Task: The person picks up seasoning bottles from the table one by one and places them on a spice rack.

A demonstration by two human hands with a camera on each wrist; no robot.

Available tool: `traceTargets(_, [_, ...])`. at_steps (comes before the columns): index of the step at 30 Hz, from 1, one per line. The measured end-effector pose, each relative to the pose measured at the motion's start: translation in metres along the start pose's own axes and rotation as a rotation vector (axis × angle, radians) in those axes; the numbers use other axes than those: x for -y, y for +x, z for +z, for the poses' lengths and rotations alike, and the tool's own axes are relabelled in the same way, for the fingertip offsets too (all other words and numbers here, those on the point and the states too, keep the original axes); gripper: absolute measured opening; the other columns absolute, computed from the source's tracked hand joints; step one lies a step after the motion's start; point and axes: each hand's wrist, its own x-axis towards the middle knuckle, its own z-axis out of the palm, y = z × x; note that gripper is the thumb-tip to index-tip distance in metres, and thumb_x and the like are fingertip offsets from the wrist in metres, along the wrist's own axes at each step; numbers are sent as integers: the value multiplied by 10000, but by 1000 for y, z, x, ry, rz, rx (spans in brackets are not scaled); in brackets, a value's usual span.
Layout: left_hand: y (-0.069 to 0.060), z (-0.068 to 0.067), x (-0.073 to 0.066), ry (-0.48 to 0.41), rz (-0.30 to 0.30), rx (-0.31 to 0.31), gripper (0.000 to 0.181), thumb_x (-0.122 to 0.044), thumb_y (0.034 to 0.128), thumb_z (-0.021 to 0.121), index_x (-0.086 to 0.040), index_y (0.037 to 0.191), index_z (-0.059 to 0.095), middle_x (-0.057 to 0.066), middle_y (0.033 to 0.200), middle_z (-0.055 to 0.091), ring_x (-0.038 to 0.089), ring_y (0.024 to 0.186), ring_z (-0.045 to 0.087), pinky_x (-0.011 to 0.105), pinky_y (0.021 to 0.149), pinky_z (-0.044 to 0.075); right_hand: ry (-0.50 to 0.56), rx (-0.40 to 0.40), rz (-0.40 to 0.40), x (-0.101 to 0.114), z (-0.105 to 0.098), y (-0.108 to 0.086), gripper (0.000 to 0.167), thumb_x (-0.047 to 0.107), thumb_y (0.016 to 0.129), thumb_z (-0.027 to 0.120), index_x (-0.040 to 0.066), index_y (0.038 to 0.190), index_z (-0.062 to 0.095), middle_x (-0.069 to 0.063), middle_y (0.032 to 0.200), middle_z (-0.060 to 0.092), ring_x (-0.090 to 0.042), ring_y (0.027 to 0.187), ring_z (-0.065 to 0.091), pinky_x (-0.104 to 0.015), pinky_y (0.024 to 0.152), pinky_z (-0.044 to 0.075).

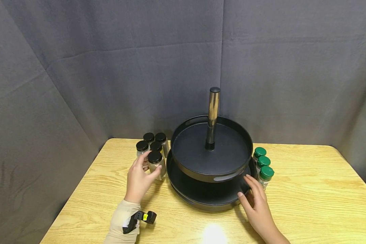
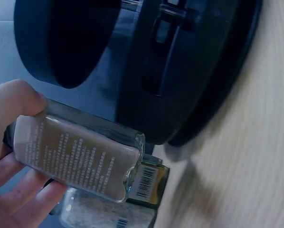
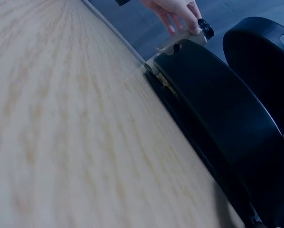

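My left hand (image 1: pixel 138 179) grips a clear glass spice jar (image 1: pixel 155 157) with a black lid, thumb on one side and fingers on the other. The left wrist view shows the jar's printed label (image 2: pixel 75 156) and its base raised off the table. Just right of it stands a black two-tier round tray, its upper tier (image 1: pixel 192 152) above a wider lower tier (image 1: pixel 198 191). My right hand (image 1: pixel 256 208) is at the lower tier's front-right rim, fingers loosely bent; whether they touch it is hard to tell. Only a sliver of that hand shows in the right wrist view.
Several black-lidded jars (image 1: pixel 142 146) stand behind the left hand. Three green-capped jars (image 1: pixel 266 173) stand close to the tray's right side. A metallic post (image 1: pixel 214 105) rises from the upper tier. A grey curtain (image 1: pixel 140 84) hangs behind the wooden table (image 1: pixel 311 189).
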Motion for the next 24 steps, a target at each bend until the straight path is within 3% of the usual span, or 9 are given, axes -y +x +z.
traceTargets(4, [1,-3,-4,-11,0,-1,602,-82,764,864,-5,1309,620,196,1133,674,332,942,696,427,800,608,-13,-6,-1,0,0,0,502,102,1014,602,-3,1479,446,-171,1542,355,-378,1388,343,20,949,271])
traceTargets(11, [4,-7,-9,-13,33,-18,578,-68,760,859,-11,1289,632,167,999,668,298,890,672,427,768,610,-27,1,-1,0,-1,0,501,118,1023,592,2,1486,438,-182,1549,344,-369,1391,331,29,951,242])
traceTargets(24, [12,-13,-23,-82,40,-26,619,-66,740,888,-21,1303,635,167,1110,680,296,919,681,426,801,607,-9,-1,-1,0,0,0,498,97,1017,596,0,1481,444,-175,1544,350,-362,1394,329,20,933,292])
